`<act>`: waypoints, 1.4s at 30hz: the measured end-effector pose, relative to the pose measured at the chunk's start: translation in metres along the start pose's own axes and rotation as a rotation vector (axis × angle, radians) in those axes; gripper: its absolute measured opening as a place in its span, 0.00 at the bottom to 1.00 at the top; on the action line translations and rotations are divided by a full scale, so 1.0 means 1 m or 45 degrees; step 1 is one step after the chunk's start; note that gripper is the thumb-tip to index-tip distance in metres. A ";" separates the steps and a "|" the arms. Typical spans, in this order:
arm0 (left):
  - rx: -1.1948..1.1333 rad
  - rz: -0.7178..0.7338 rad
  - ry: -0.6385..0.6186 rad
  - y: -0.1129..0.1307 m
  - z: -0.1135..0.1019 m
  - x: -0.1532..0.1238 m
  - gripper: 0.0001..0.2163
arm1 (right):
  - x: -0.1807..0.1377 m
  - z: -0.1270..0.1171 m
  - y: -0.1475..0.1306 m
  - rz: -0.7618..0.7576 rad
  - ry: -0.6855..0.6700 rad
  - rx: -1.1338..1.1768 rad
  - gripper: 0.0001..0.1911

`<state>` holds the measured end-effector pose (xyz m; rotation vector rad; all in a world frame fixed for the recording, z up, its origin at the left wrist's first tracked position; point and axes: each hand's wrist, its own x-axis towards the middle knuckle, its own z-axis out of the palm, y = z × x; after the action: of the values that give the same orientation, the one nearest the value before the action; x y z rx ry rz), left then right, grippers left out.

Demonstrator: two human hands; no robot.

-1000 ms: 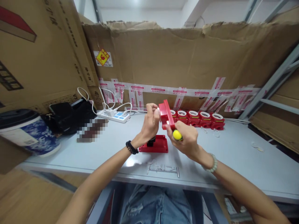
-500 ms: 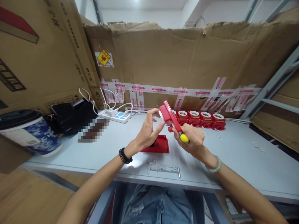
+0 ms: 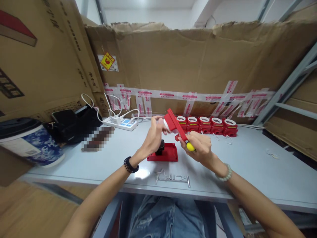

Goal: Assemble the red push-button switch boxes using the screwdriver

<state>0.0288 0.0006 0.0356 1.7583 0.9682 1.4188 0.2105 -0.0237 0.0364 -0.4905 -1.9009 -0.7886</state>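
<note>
My right hand [image 3: 199, 149] grips a red plastic part [image 3: 174, 124] with a yellow knob [image 3: 190, 146], held tilted above the table. My left hand [image 3: 154, 136] is closed on the white round piece [image 3: 165, 125] at the part's left face, fingers pinched around it. Below my hands a red base plate [image 3: 168, 153] with a black cylinder [image 3: 161, 146] lies on the grey table [image 3: 247, 168]. A row of several finished red parts with white rings [image 3: 205, 125] stands behind, along the cardboard wall.
A white power strip [image 3: 122, 124] with cables sits back left, next to a black bag [image 3: 71, 125] and a blue-and-white tub [image 3: 27, 140]. Metal pins [image 3: 173, 178] lie near the table's front edge. Cardboard walls [image 3: 198, 59] enclose the back and left; a metal rack [image 3: 289, 89] stands right.
My left hand opened its fingers half a second ago and has now closed again on the white piece. The red part has tilted and shifted slightly left and down.
</note>
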 end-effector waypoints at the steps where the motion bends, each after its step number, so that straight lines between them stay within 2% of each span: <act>1: 0.083 0.142 0.082 0.001 -0.001 -0.003 0.20 | 0.000 0.000 0.000 0.035 0.004 0.011 0.02; 3: 0.184 0.336 0.111 0.003 -0.001 -0.009 0.20 | -0.001 0.000 0.000 0.109 0.009 0.044 0.02; 6: 0.117 0.357 0.050 0.005 0.000 -0.012 0.17 | -0.002 0.000 -0.001 0.192 0.016 0.073 0.02; 8: 0.013 0.229 0.042 0.004 0.000 -0.009 0.16 | -0.002 0.000 -0.002 0.165 0.019 0.065 0.03; 10: -0.130 0.003 -0.017 0.000 -0.001 -0.004 0.17 | -0.001 0.000 -0.002 0.066 0.011 0.060 0.04; 12: -0.233 -0.201 -0.109 -0.003 -0.003 0.000 0.21 | 0.000 0.000 -0.002 -0.009 -0.003 0.066 0.04; 13: -0.233 -0.240 -0.133 -0.004 -0.004 0.000 0.23 | 0.000 0.001 -0.002 -0.008 -0.005 0.067 0.04; 15: -0.119 -0.125 -0.086 -0.003 -0.005 -0.003 0.24 | -0.001 0.001 -0.002 0.053 -0.003 0.066 0.04; 18: 0.077 0.178 -0.002 0.001 -0.005 -0.011 0.22 | 0.000 0.001 -0.002 0.155 0.001 0.073 0.04; 21: 0.029 0.232 -0.029 0.003 -0.004 -0.015 0.22 | 0.001 0.000 -0.003 0.213 0.018 0.098 0.05; 23: -0.141 0.115 -0.042 0.004 -0.002 -0.012 0.19 | 0.002 0.000 -0.003 0.206 0.020 0.106 0.05; 26: -0.550 -0.276 -0.141 0.006 -0.001 -0.006 0.15 | 0.000 0.001 -0.001 0.058 0.008 0.085 0.04; 29: -0.934 -0.649 -0.297 0.010 -0.004 -0.001 0.16 | -0.003 0.003 0.002 -0.098 -0.011 0.051 0.06; 31: -1.047 -0.795 -0.392 0.012 -0.008 0.001 0.18 | -0.006 0.004 0.004 -0.143 -0.024 0.042 0.07; 34: -1.028 -0.890 -0.533 0.010 -0.013 0.002 0.22 | -0.007 0.004 0.005 -0.170 -0.018 0.068 0.07; 36: -0.885 -0.866 -0.529 0.007 -0.013 0.000 0.24 | -0.007 0.004 0.004 -0.153 -0.009 0.092 0.07; 37: -0.774 -0.798 -0.461 0.006 -0.012 -0.001 0.24 | -0.006 0.004 0.003 -0.132 -0.001 0.099 0.07; 40: -0.376 -0.343 -0.092 0.005 -0.006 -0.010 0.19 | -0.004 0.004 0.001 0.010 0.023 0.112 0.06; 42: -0.161 -0.019 0.057 0.006 -0.003 -0.015 0.20 | -0.002 0.004 -0.001 0.122 0.041 0.121 0.06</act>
<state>0.0251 -0.0157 0.0339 1.6305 0.8927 1.4824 0.2080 -0.0216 0.0330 -0.5028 -1.8613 -0.6372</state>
